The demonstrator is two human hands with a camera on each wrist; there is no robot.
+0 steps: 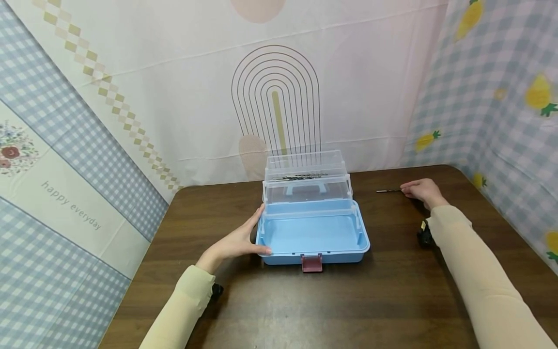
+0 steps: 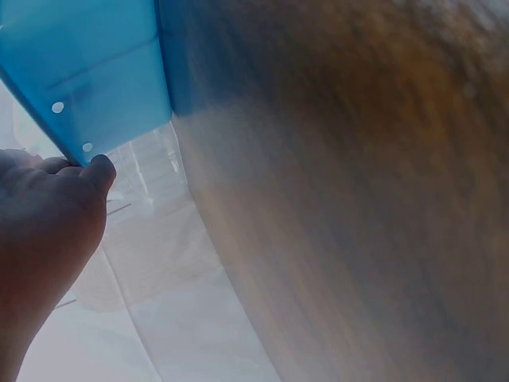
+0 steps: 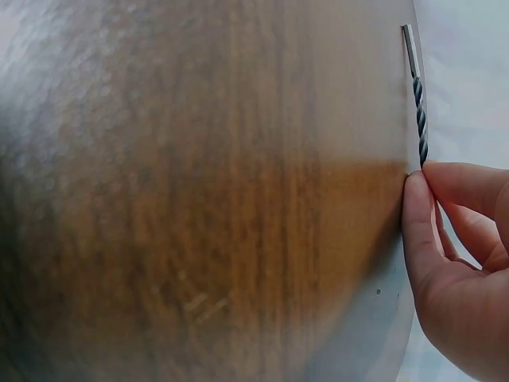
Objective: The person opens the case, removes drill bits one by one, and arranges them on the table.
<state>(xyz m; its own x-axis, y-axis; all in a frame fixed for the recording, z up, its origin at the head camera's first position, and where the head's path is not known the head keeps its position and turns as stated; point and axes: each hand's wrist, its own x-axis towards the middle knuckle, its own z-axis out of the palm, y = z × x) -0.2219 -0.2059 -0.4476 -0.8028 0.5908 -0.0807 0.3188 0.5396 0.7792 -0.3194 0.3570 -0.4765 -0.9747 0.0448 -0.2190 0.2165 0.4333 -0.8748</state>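
Note:
A light blue box (image 1: 310,235) stands on the table, its red latch (image 1: 312,263) at the front and its clear trays (image 1: 307,191) raised at the back. Several dark drill bits (image 1: 301,177) lie in the upper tray. My left hand (image 1: 237,241) rests on the box's left side, thumb at the front corner, fingers stretched along the edge; the left wrist view shows that hand (image 2: 56,207) against the blue wall (image 2: 95,72). To the right of the box, my right hand (image 1: 422,190) pinches the end of a single drill bit (image 1: 388,190), seen also in the right wrist view (image 3: 421,111).
The brown wooden table (image 1: 331,310) reaches back to a white patterned cloth (image 1: 370,97). Blue checked cloth (image 1: 501,121) hangs at the right, close to the table's edge. A dark wrist device (image 1: 425,235) sits at the right sleeve.

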